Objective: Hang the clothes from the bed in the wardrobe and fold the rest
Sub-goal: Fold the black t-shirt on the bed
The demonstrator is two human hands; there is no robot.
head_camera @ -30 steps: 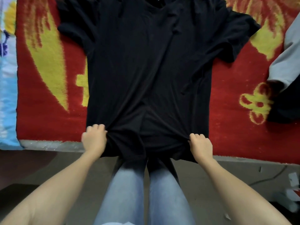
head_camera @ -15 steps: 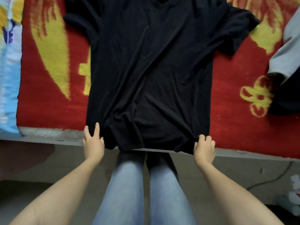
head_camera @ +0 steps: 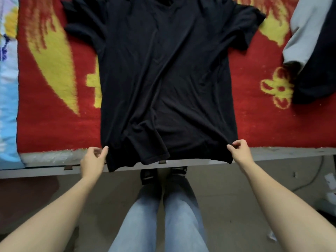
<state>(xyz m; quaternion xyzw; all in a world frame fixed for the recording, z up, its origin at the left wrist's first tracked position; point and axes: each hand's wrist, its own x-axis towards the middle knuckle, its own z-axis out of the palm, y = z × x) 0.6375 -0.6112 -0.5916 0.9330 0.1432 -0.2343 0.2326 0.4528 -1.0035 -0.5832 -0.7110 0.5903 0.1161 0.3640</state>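
A black t-shirt [head_camera: 163,73] lies spread flat, neck away from me, on a red and yellow blanket [head_camera: 54,115] on the bed. Its hem hangs slightly over the bed's near edge. My left hand [head_camera: 94,158] is at the hem's left corner, thumb and forefinger pinching the fabric edge. My right hand [head_camera: 241,151] pinches the hem's right corner between thumb and fingers. Both sleeves lie out to the sides.
A grey and dark garment [head_camera: 309,51] lies on the blanket at the right. A light blue patterned cloth [head_camera: 8,106] covers the bed's left end. The grey bed frame [head_camera: 281,154] runs across in front of my legs. A cable lies on the floor at right.
Both hands let go of the bunched hem and moved outward to its corners. The shirt now lies flatter and straighter on the blanket.
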